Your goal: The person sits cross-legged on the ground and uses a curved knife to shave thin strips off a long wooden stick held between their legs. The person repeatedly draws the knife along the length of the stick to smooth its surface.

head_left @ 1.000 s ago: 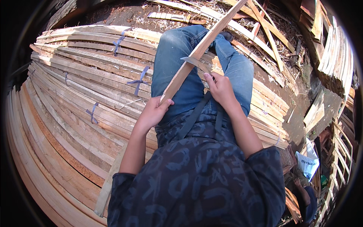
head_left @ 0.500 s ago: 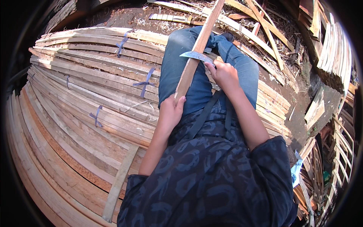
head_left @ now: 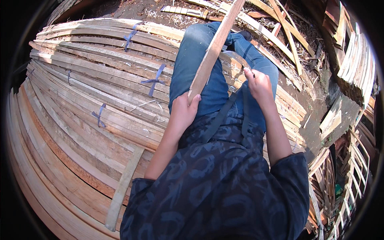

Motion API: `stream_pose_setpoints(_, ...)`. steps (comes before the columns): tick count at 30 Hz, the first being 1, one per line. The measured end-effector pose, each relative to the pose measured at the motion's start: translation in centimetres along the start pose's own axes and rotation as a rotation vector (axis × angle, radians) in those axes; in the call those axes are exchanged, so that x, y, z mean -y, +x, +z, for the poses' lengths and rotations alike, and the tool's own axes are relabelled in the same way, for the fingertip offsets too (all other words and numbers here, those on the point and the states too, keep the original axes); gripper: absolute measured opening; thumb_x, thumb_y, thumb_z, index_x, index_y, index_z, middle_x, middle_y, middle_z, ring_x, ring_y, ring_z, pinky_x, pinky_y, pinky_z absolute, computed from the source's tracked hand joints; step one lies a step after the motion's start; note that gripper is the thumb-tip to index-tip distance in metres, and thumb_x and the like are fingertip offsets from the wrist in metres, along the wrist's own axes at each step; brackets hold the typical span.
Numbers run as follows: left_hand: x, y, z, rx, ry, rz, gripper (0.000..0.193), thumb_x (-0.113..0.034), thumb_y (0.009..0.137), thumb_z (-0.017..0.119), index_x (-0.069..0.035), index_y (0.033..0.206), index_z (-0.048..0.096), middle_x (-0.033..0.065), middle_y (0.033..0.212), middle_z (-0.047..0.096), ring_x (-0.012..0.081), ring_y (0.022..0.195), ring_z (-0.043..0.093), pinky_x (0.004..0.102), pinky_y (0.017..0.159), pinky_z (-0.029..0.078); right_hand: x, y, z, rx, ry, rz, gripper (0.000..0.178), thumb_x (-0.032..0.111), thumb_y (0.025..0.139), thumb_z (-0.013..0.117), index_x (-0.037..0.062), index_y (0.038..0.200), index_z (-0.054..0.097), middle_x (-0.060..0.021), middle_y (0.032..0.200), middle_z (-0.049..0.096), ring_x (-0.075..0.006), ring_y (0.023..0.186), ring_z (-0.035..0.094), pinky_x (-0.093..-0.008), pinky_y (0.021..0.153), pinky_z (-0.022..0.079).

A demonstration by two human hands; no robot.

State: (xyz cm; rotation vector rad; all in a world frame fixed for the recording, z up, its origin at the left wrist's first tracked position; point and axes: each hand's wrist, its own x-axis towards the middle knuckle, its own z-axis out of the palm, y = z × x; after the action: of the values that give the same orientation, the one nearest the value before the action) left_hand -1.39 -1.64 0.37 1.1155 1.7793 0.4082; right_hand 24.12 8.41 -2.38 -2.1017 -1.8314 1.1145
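My left hand (head_left: 185,109) is closed around the near end of a long wooden strip (head_left: 213,54). The strip slants up and away to the right, over my jeans (head_left: 200,42), past the top of the picture. In my closed right hand (head_left: 260,85), to the right of the strip, is a curved knife (head_left: 239,59). Its blade points up and left toward the strip's right edge, and the tip is partly hidden there. Whether blade and wood touch, I cannot tell.
Stacked wooden slats (head_left: 108,66), bundled with blue ties (head_left: 154,81), spread to my left. A short flat stick (head_left: 124,188) lies across them. Loose strips (head_left: 288,30) and shavings cover the ground ahead. More cut wood (head_left: 356,66) is piled at right.
My right hand and the knife have moved right and slightly nearer to me; the blade no longer lies across the strip. My left hand still grips the strip's near end.
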Motion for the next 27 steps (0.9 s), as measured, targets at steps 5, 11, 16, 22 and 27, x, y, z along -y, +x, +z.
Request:
stream_pose_setpoints(5, -0.6, 0.1, 0.1, -0.011, 0.095, 0.013, 0.029, -0.025, 0.094, 0.062, 0.003, 0.088, 0.067, 0.0063, 0.059, 0.062, 0.0132, 0.054, 0.06, 0.0298, 0.052, 0.045, 4.4, -1.1, 3.3, 0.043, -0.123, -0.275, 0.062, 0.057, 0.093, 0.052, 0.0004, 0.075, 0.068, -0.0229, 0.065, 0.064, -0.0417, 0.065, 0.065, -0.0484, 0.06, 0.053)
stream_pose_setpoints(11, -0.5, 0.6, 0.4, -0.029, 0.09, 0.007, 0.034, -0.024, 0.091, 0.065, 0.01, 0.088, 0.064, 0.0311, 0.072, 0.062, 0.0476, 0.073, 0.064, 0.0495, 0.065, 0.05, 4.1, 0.4, 4.1, -0.009, -0.231, -0.301, 0.061, 0.059, 0.092, 0.052, 0.003, 0.077, 0.069, -0.0199, 0.065, 0.066, -0.038, 0.065, 0.067, -0.046, 0.058, 0.054)
stream_pose_setpoints(16, -0.9, 0.9, 0.3, -0.023, 0.076, 0.0, 0.035, -0.024, 0.091, 0.064, 0.011, 0.089, 0.063, 0.0321, 0.073, 0.062, 0.0481, 0.075, 0.064, 0.05, 0.066, 0.051, 3.8, 1.5, 4.5, 0.017, -0.311, -0.263, 0.061, 0.062, 0.091, 0.051, 0.0052, 0.082, 0.07, -0.0199, 0.073, 0.068, -0.0375, 0.072, 0.069, -0.0473, 0.065, 0.055)
stream_pose_setpoints(22, -0.8, 0.9, 0.2, -0.02, 0.089, 0.001, 0.037, -0.025, 0.092, 0.064, 0.012, 0.089, 0.063, 0.033, 0.074, 0.062, 0.0481, 0.076, 0.064, 0.0501, 0.066, 0.051, 2.7, 5.2, 3.4, 0.09, -0.276, -0.117, 0.064, 0.066, 0.09, 0.049, 0.0066, 0.089, 0.071, -0.0202, 0.083, 0.07, -0.0385, 0.085, 0.069, -0.0474, 0.076, 0.054)
stream_pose_setpoints(27, -1.0, 0.2, 0.4, -0.032, 0.05, -0.01, 0.037, -0.025, 0.092, 0.063, 0.012, 0.088, 0.063, 0.0332, 0.074, 0.062, 0.0476, 0.076, 0.065, 0.0501, 0.066, 0.051, -2.3, 10.2, 2.8, -0.121, -0.157, 0.134, 0.068, 0.067, 0.091, 0.046, 0.0049, 0.091, 0.072, -0.0252, 0.09, 0.07, -0.0435, 0.091, 0.067, -0.0498, 0.08, 0.053)
